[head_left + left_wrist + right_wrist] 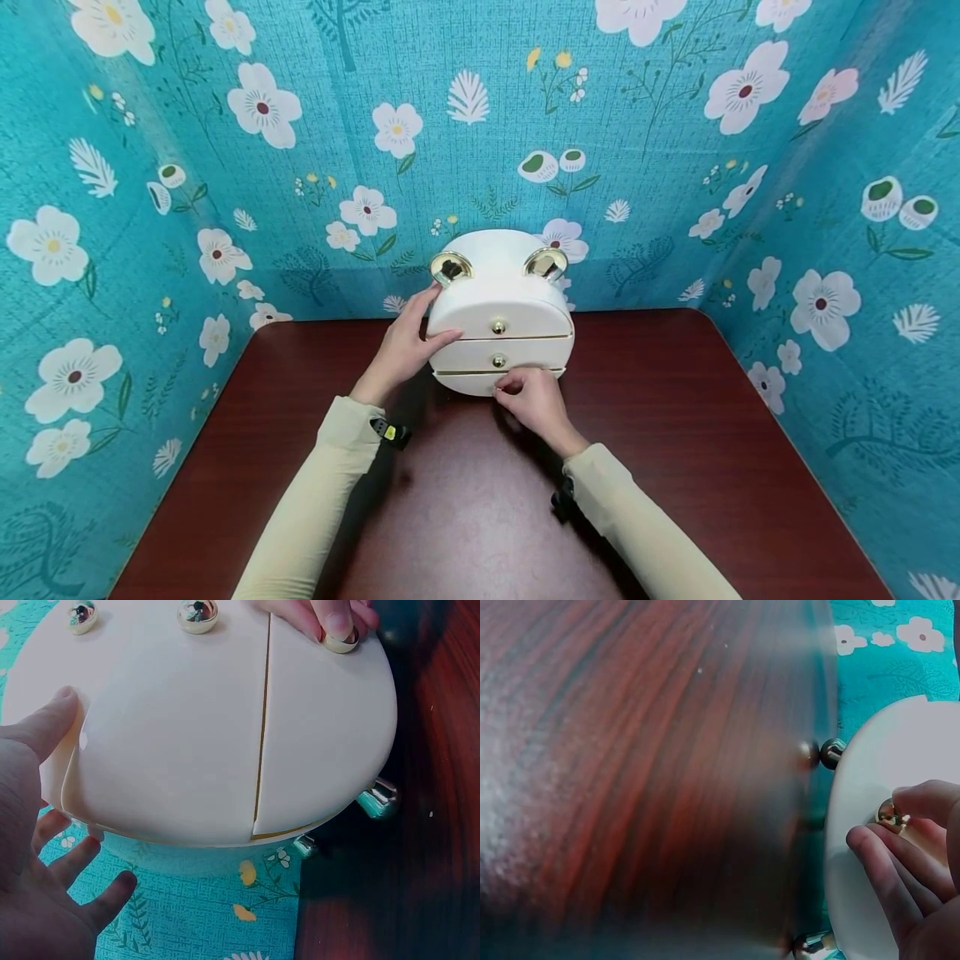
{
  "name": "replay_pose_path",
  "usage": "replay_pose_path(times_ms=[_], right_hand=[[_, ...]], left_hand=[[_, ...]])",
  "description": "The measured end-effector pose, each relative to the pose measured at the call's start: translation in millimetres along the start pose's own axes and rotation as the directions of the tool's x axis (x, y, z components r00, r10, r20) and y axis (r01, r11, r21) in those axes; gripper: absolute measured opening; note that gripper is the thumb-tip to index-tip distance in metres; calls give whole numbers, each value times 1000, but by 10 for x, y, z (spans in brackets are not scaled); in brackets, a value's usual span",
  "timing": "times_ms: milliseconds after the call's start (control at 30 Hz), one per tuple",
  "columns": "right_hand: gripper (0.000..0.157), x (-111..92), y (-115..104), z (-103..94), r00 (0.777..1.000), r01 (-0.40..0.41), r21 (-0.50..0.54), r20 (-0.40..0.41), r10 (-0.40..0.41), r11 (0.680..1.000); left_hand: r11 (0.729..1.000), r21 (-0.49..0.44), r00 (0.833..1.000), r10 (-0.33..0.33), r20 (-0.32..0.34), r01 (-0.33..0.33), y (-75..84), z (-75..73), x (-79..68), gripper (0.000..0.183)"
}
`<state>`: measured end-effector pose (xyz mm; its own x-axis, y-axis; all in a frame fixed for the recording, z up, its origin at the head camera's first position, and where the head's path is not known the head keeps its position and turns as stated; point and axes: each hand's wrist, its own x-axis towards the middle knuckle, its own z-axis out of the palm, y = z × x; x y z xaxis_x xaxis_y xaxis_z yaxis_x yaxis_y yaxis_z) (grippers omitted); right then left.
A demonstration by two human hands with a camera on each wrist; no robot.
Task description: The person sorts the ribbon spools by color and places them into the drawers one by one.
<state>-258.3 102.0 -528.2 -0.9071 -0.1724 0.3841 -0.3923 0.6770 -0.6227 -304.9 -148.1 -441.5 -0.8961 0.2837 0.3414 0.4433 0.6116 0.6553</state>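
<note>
A white rounded drawer box (498, 250) with three stacked drawers stands near the far side of the table. My left hand (405, 342) rests on the box's left side, its thumb (56, 720) against the front and the other fingers spread along the side. With thumb and fingertips, my right hand (536, 404) pinches the round gold knob (890, 816) of the bottom drawer (330, 727). A thin gold-lined seam runs along that drawer's upper edge. Gold knobs also sit on the middle drawer (457, 358) and the top drawer (465, 317).
Two gold-rimmed round pieces (452, 267) stick out from the box's upper part. Small shiny feet (379, 799) are under it. The dark red wood-grain table (300, 400) carries the box. Blue flowered cloth (315, 167) hangs behind and at both sides.
</note>
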Motion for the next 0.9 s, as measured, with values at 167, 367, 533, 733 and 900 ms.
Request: replay_pose_path(times_ms=[167, 367, 533, 733, 900], right_hand=[[4, 33, 6, -16, 1000, -17, -8, 25, 17, 1000], [4, 48, 1, -10, 998, -48, -17, 40, 49, 999], [4, 33, -6, 2, 998, -43, -7, 35, 44, 999], [4, 28, -4, -4, 999, -39, -6, 33, 40, 999], [4, 33, 4, -5, 999, -33, -4, 23, 33, 999]], left_hand=[[1000, 4, 1000, 7, -6, -7, -11, 10, 8, 84], [1000, 15, 1000, 10, -9, -10, -12, 9, 0, 83], [998, 46, 999, 38, 7, -38, -9, -49, 22, 83], [999, 36, 997, 28, 78, -31, -11, -170, 210, 88], [983, -183, 991, 0, 132, 25, 37, -194, 392, 106]])
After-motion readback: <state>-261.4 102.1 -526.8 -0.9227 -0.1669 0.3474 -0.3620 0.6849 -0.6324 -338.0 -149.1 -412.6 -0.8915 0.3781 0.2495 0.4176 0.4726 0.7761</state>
